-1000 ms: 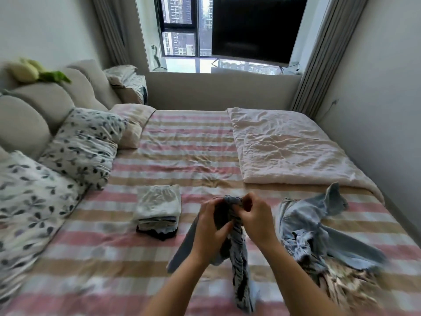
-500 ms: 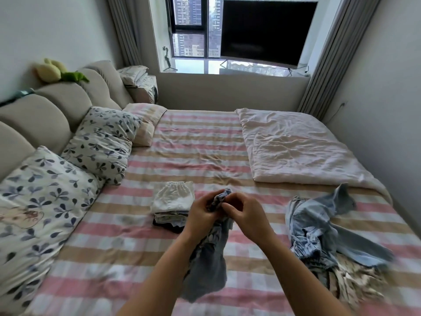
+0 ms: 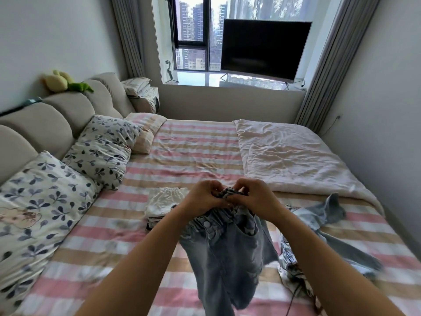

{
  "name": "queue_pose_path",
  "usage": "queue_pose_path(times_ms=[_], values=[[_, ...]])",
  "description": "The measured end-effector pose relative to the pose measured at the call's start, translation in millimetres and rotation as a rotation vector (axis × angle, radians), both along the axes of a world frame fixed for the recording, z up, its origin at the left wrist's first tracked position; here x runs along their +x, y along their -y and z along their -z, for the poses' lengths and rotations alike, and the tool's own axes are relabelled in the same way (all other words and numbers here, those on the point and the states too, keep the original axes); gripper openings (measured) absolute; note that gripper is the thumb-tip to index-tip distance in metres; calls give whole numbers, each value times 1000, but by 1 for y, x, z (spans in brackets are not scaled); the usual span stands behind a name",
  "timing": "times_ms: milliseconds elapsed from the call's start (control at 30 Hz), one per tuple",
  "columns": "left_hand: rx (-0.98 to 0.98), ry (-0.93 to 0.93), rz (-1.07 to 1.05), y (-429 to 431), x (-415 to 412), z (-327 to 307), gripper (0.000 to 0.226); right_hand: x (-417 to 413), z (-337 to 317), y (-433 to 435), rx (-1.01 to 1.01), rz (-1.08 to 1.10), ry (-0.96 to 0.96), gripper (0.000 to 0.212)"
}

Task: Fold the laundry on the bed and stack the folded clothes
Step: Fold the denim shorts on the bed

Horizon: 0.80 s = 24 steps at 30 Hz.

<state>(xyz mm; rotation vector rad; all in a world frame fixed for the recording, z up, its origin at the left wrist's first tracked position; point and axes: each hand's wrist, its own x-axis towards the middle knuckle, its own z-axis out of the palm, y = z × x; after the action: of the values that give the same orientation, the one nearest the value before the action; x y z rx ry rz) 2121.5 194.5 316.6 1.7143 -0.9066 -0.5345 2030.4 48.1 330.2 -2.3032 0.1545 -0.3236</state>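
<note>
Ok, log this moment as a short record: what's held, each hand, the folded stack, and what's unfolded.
held: light blue jeans, raised by the waistband, legs hanging above the bed
left hand: grips the bunched waistband
right hand: grips the waistband beside it
folded stack: on the bed, left of the hands, white piece on top
unfolded: heap of clothes on the bed, right of the hands
</note>
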Motion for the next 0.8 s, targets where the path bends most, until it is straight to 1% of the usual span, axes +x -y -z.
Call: queue_pose_path(times_ms=[67, 133, 167, 200, 300, 333, 400, 433, 500, 600, 667, 733, 800], values=[[6, 5, 12, 0, -3, -4, 20, -4, -2, 2, -80, -1, 21, 20], [48, 20, 63, -5, -2, -5, 22, -9, -3, 4, -56, -11, 64, 29], [100, 66, 92, -10, 1, -4, 25, -12, -4, 6, -16, -10, 90, 32], [180, 156, 110, -15, 5, -2, 28, -15, -5, 9, 32, -10, 110, 33], [456, 517, 96, -31, 20, 14, 28, -24, -8, 22, 173, -28, 133, 33], [512, 573, 86, -36, 24, 19, 25, -27, -7, 25, 205, -31, 137, 34], [576, 601, 40, -44, 31, 28, 20, -31, -4, 28, 249, -12, 143, 34], [573, 591, 8, -47, 34, 32, 19, -34, -2, 29, 263, 9, 145, 34], [494, 515, -60, -53, 41, 39, 16, -39, 3, 33, 279, 66, 151, 32], [265, 239, -120, -60, 42, 39, 13, -47, 10, 43, 327, 156, 179, 27], [144, 100, -156, -61, 40, 35, 13, -50, 12, 45, 430, 188, 180, 19], [76, 16, -170, -60, 40, 32, 12, -54, 14, 49, 520, 162, 151, 15], [0, -81, -184, -60, 39, 30, 11, -60, 13, 57, 562, 55, 32, 16]])
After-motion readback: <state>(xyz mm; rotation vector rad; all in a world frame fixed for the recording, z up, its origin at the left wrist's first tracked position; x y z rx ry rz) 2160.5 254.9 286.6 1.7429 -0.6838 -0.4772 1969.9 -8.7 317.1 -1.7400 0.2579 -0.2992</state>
